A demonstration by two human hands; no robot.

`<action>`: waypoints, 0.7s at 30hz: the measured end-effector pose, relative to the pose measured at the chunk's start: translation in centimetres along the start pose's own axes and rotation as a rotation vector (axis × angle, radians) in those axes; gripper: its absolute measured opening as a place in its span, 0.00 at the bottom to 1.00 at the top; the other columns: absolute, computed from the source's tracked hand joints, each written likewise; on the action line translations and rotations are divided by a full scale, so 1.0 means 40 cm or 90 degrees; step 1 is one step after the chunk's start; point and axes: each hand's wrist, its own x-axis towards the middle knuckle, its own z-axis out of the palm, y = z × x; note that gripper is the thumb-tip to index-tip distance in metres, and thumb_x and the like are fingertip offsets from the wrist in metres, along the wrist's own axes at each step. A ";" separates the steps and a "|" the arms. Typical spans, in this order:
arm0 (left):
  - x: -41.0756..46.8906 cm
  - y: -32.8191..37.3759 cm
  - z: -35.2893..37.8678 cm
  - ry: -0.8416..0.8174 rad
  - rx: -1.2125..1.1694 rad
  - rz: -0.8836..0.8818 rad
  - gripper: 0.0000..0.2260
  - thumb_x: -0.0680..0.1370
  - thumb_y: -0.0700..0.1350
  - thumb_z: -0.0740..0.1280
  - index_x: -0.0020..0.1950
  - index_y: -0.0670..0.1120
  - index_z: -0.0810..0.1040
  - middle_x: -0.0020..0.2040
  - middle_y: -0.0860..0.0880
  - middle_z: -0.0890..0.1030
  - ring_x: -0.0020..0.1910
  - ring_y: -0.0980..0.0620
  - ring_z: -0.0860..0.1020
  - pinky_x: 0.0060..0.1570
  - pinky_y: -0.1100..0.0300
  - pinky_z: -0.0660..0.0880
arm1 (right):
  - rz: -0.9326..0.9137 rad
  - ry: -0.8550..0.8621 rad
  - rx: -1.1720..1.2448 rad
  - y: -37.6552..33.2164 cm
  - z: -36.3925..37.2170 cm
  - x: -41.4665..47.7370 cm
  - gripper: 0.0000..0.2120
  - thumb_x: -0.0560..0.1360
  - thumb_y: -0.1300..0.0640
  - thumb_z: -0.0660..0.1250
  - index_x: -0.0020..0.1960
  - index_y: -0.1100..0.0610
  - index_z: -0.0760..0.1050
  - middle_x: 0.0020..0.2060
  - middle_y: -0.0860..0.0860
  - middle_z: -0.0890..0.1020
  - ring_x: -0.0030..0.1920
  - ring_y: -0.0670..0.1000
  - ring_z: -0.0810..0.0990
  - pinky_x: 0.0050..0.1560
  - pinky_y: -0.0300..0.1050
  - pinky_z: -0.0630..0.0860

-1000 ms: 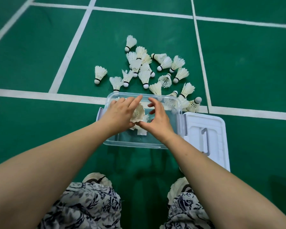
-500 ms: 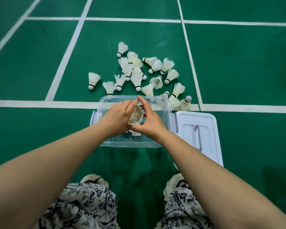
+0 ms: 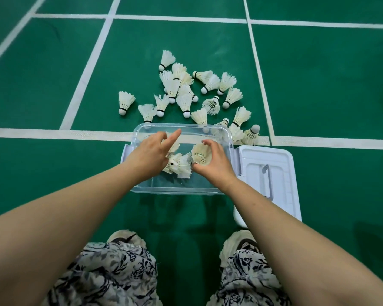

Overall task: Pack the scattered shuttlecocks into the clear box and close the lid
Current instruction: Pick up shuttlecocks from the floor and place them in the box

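A shuttlecock (image 3: 200, 153) is gripped by the right hand (image 3: 215, 166); the left hand (image 3: 149, 154) is spread loose. It should be laid down uncrushed.

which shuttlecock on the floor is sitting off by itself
The leftmost shuttlecock: green floor shows all round it, while the others crowd together to its right, beyond the box.

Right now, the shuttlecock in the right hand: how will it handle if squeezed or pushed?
Likely very light: the right hand holds the shuttlecock by curled fingers alone. Its thin feathers look crushable under a hard squeeze. With that flared skirt, it would probably pivot in an arc, not roll straight.
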 end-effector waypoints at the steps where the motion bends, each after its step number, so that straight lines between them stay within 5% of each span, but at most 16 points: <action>1: 0.000 -0.004 0.003 -0.006 0.001 -0.006 0.35 0.73 0.40 0.65 0.76 0.47 0.50 0.58 0.39 0.70 0.55 0.41 0.70 0.59 0.50 0.69 | 0.005 0.002 -0.016 0.001 0.002 0.004 0.33 0.68 0.55 0.70 0.70 0.51 0.61 0.68 0.50 0.65 0.67 0.51 0.67 0.61 0.41 0.64; 11: -0.008 -0.022 0.022 -0.043 -0.039 -0.050 0.35 0.74 0.49 0.66 0.75 0.49 0.49 0.63 0.42 0.67 0.62 0.43 0.67 0.64 0.52 0.64 | 0.134 0.025 -0.177 0.017 0.052 0.066 0.32 0.69 0.54 0.72 0.66 0.60 0.60 0.63 0.58 0.67 0.60 0.61 0.73 0.59 0.50 0.71; 21: -0.024 -0.049 0.045 -0.078 -0.056 -0.063 0.35 0.75 0.49 0.66 0.75 0.49 0.49 0.68 0.43 0.64 0.66 0.44 0.64 0.66 0.54 0.61 | 0.294 -0.074 0.016 0.052 0.108 0.147 0.38 0.73 0.47 0.70 0.71 0.63 0.54 0.66 0.58 0.71 0.64 0.59 0.73 0.61 0.47 0.69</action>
